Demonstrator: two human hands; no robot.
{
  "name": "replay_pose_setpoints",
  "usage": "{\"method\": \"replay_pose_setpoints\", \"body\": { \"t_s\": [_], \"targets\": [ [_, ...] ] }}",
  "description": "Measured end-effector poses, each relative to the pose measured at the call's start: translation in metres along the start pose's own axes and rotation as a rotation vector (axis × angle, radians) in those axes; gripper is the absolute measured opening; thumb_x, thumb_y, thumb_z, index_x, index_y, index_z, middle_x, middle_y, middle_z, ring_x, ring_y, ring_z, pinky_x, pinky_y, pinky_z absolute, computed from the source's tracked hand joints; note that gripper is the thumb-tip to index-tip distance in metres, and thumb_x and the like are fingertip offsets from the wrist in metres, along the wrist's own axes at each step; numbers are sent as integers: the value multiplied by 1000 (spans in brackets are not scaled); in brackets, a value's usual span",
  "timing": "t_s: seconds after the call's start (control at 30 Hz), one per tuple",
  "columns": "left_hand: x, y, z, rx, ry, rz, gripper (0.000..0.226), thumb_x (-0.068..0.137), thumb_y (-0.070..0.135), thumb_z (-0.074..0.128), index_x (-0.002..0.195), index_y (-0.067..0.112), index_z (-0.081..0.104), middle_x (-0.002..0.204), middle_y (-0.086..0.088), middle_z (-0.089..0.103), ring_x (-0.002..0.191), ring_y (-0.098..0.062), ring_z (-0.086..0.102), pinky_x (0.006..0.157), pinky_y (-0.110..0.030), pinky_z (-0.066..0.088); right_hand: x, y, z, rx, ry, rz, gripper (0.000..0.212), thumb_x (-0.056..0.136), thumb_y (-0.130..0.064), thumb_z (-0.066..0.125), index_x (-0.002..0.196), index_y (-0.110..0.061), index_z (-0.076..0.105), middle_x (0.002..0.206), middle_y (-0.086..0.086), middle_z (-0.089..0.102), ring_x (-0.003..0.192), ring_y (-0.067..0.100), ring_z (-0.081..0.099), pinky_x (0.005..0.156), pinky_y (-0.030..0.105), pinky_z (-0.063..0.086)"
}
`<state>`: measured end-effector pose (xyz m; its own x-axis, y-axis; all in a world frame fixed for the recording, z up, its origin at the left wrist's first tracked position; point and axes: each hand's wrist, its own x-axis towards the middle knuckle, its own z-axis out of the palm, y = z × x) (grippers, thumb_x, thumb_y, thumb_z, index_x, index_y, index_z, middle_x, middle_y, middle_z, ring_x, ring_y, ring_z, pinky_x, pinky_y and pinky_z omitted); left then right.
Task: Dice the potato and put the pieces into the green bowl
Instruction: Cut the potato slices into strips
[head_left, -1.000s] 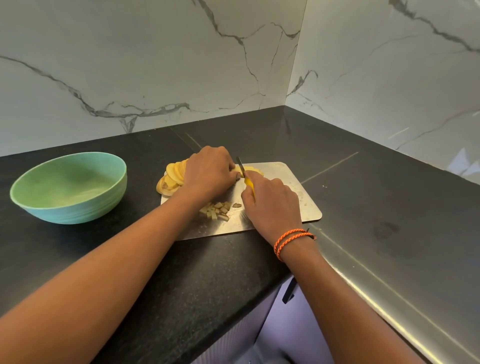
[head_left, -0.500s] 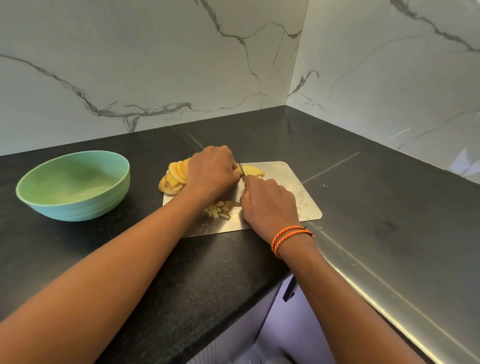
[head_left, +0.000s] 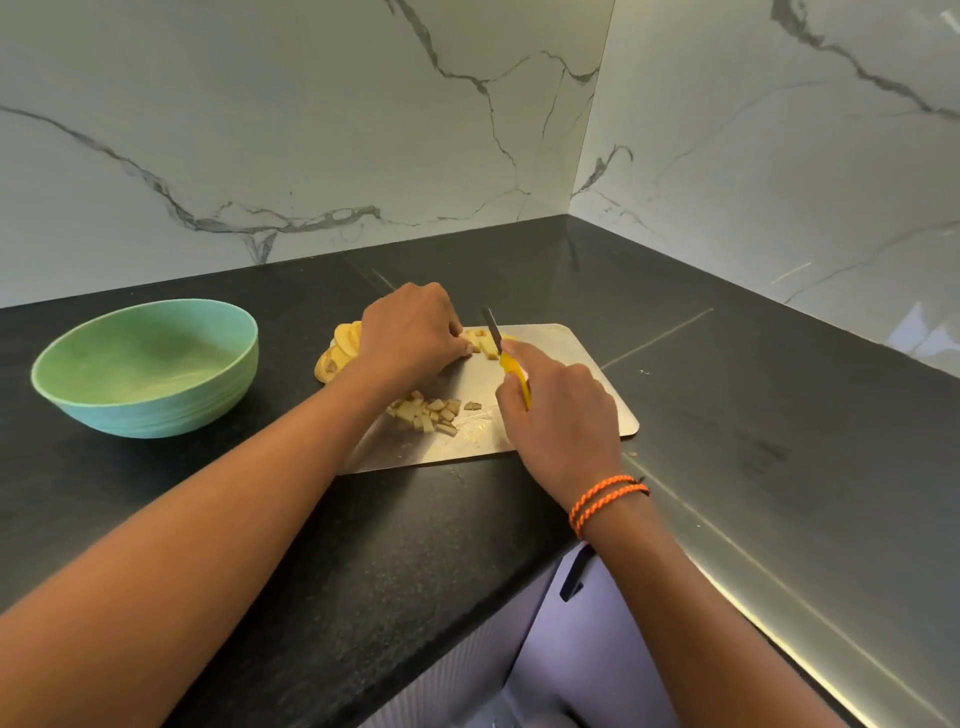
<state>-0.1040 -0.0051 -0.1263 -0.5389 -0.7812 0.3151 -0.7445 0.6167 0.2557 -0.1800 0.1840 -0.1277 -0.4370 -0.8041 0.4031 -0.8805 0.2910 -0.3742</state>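
The potato strips (head_left: 480, 344) lie at the far edge of the steel cutting board (head_left: 582, 384), a short pale cluster running roughly left to right, its long axis across the person's view; the left hand (head_left: 410, 332) is curled over the strips' left end, fingertips pinning them to the board; the knife (head_left: 501, 345), dark blade and yellow handle, stands just at the strips' right end, its blade pointing away from the person and so crossing their long axis nearly square; the right hand (head_left: 558, 410) is clenched round the handle, nearer the person than the strips and just to their right. By my reading the coming cut turns on that crossing: blade across strip, working leftward toward the pinning fingertips, which sit close to the edge and are the thing to mind. Behind the left hand a fan of uncut potato slices (head_left: 340, 351) overhangs the board's left edge; a small heap of diced pieces (head_left: 428, 410) rests near the board's middle, between the forearms. The green bowl (head_left: 145, 366) stands on the dark worktop (head_left: 322, 545) well to the left, apparently empty; so dicing is partway, and no transfer has begun.
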Motion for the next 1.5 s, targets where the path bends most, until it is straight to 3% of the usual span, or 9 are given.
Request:
{"method": "replay_pose_setpoints", "body": {
  "t_s": [0.4, 0.57, 0.67, 0.87, 1.03, 1.13, 1.3, 1.4, 1.5],
  "targets": [
    [6, -10, 1, -76, 10, -28, 12, 86, 44, 85, 90, 32, 85, 80, 15, 76, 74, -9, 66, 58, -28, 48, 21, -2, 16, -119, -105, -63, 44, 106, -33, 39, 149, -27, 48, 102, 10, 67, 84, 27, 58, 66, 34, 35],
    [1, -8, -1, -72, 9, -21, 10, 87, 42, 83, 90, 32, 85, 81, 15, 76, 76, -10, 67, 65, -33, 58, 22, -2, 17, -141, -154, -81, 45, 107, -33, 38, 151, -28, 47, 118, 11, 68, 101, 30, 64, 71, 33, 36],
    [-2, -6, -2, -54, 21, -4, 11, 88, 42, 81, 89, 31, 85, 81, 14, 76, 76, -11, 67, 63, -31, 52, 26, 2, 19, -115, -161, -91, 45, 106, -33, 39, 150, -30, 49, 125, 10, 67, 107, 30, 63, 78, 37, 44],
    [-5, 0, -4, -4, 47, 8, 18, 89, 46, 79, 88, 29, 84, 80, 12, 76, 75, -12, 66, 79, -41, 59, 29, 7, 23, -83, -162, -85, 44, 104, -33, 40, 147, -31, 51, 129, 6, 66, 110, 28, 61, 84, 39, 46],
    [-6, 1, -3, 34, 62, 1, 17, 88, 46, 78, 87, 30, 83, 77, 12, 74, 74, -13, 66, 81, -44, 59, 14, 10, 17, -84, -180, -90, 45, 105, -35, 40, 148, -31, 49, 126, 5, 67, 108, 26, 61, 77, 36, 40],
    [-6, 1, -2, 36, 68, 11, 19, 89, 47, 78, 89, 29, 83, 77, 13, 74, 74, -12, 66, 80, -44, 60, -1, 16, 7, -65, -194, -95, 45, 105, -36, 41, 150, -34, 47, 129, 3, 66, 111, 25, 60, 84, 38, 46],
    [-6, 0, -2, 11, 58, 38, 17, 93, 42, 76, 94, 27, 84, 81, 10, 75, 72, -11, 65, 74, -41, 62, -17, 23, -4, 30, -148, -98, 44, 105, -41, 43, 148, -37, 49, 114, 1, 71, 97, 18, 62, 85, 41, 54],
    [-6, -1, 0, 25, 62, 32, 18, 96, 28, 67, 89, 23, 83, 80, 4, 75, 69, -18, 66, 67, -40, 63, -2, 33, -7, 58, -40, -87, 43, 102, -44, 43, 144, -40, 51, 83, -2, 65, 79, 22, 63, 79, 43, 56],
    [-6, 3, 3, 56, 53, 95, 25, 99, 18, 57, 110, 18, 79, 109, -4, 75, 89, -26, 69, 74, -39, 58, 28, 56, -12, -45, -19, -29, 41, 100, -51, 43, 138, -39, 54, 81, 1, 68, 87, 30, 66, 83, 45, 55]
  ]
}}
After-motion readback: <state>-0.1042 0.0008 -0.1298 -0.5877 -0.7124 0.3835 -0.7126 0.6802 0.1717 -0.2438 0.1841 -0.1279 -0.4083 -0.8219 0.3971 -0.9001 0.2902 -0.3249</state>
